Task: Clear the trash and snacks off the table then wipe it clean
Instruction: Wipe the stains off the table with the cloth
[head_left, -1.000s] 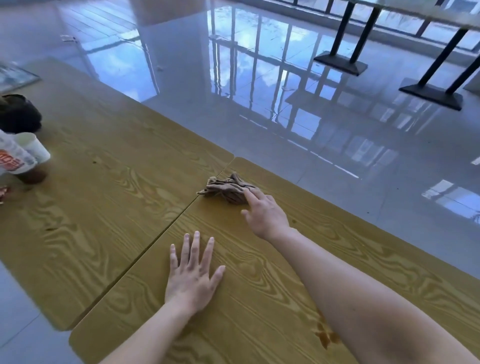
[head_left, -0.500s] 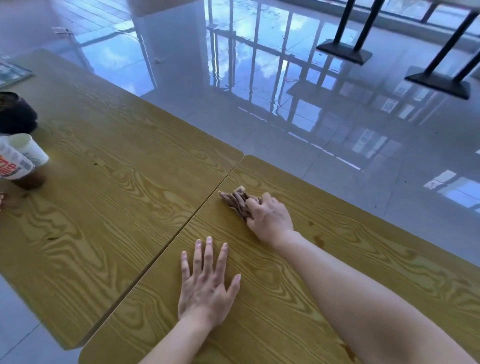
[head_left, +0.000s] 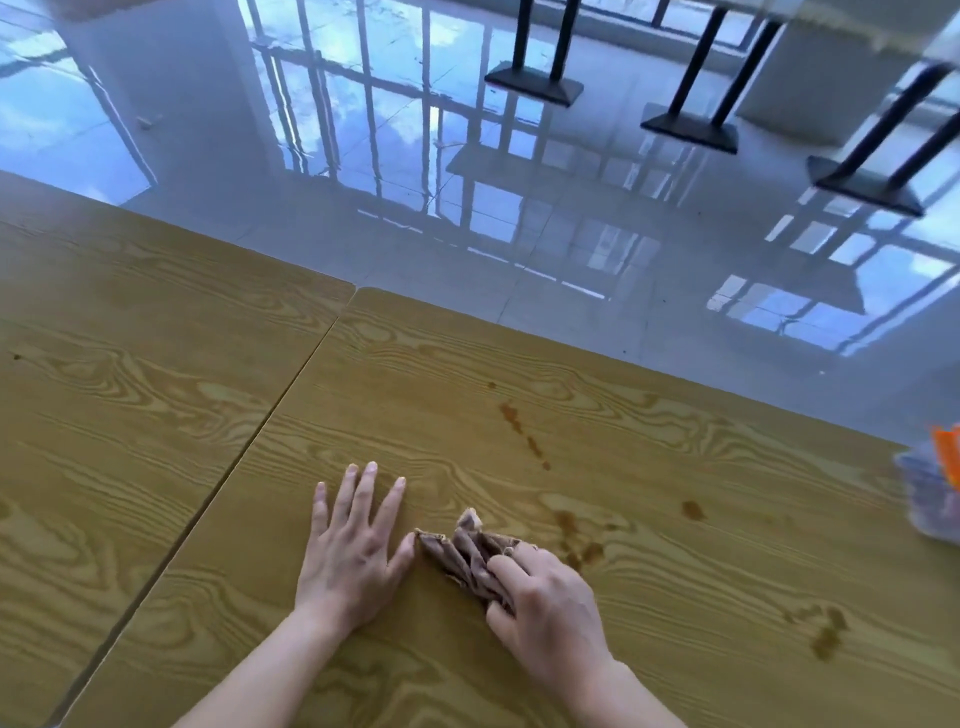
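Brown crumpled cloth (head_left: 470, 558) sat bunched under the right hand (head_left: 545, 610), whose fingers clenched it against the counter (head_left: 649, 467). One left hand (head_left: 353, 556) lay flat beside it, fingers spread, grasping nothing, thumb touching the cloth. Several brown stains (head_left: 576, 540) dotted the woodgrain just right. One blurred container (head_left: 932, 493) stood at the far right edge. Glossy floor (head_left: 571, 234) lay beyond.
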